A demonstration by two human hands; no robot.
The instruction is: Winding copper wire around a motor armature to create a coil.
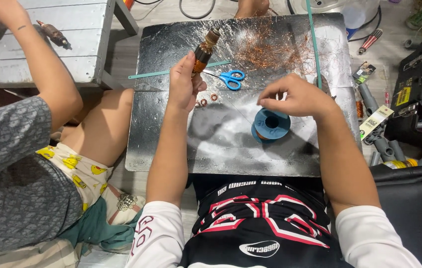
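Left hand gripping a wound motor armature over a metal sheet; right hand pinching above a blue spool.

The left hand (183,82) is closing around the lower end of the motor armature (205,49), which is tilting toward 1 o'clock, its copper-coloured windings showing above the fingers. The right hand (295,97) is curling with thumb and forefinger pinched together; whether anything thin is lying between them cannot be told. Just below it, at 7 o'clock, the blue spool (271,125) is lying flat on the metal sheet (171,144). Small copper rings (206,100) are sitting at 3 o'clock of the left hand. Blue-handled scissors (228,78) are lying between the two hands, toward 12 o'clock. A tangle of copper wire (270,49) is spreading at 12 o'clock of the right hand. Another person's arm (47,74) is reaching at far 9 o'clock.
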